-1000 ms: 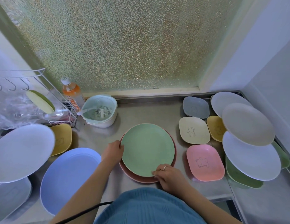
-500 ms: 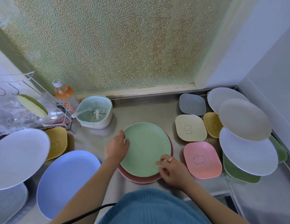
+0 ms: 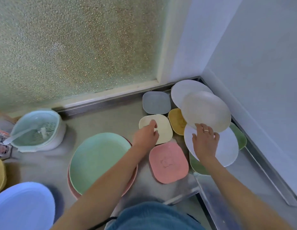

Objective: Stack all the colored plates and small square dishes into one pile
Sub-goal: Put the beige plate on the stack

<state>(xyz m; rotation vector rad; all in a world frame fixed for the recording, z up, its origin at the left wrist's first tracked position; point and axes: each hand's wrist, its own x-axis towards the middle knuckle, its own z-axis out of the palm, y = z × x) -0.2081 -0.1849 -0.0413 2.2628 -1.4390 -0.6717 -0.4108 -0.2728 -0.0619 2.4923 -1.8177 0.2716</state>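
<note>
Steel counter (image 3: 103, 120), right rear corner: left hand (image 3: 147, 135) fingers curled over cream square dish (image 3: 162, 128); right hand (image 3: 205, 141) spread flat on white plate (image 3: 227, 146).

A pale green strainer basket (image 3: 38, 130) with a white spoon (image 3: 20, 133) laid in it is seen on the steel counter (image 3: 101, 120), well left of the hands. Frosted glass (image 3: 75, 47) is set beyond them, and a white wall (image 3: 260, 63) to their right.

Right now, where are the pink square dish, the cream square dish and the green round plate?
pink square dish (image 3: 168, 161), head view, centre of its well.
cream square dish (image 3: 163, 128), head view, bare right half.
green round plate (image 3: 96, 160), head view, middle of its face.
</note>
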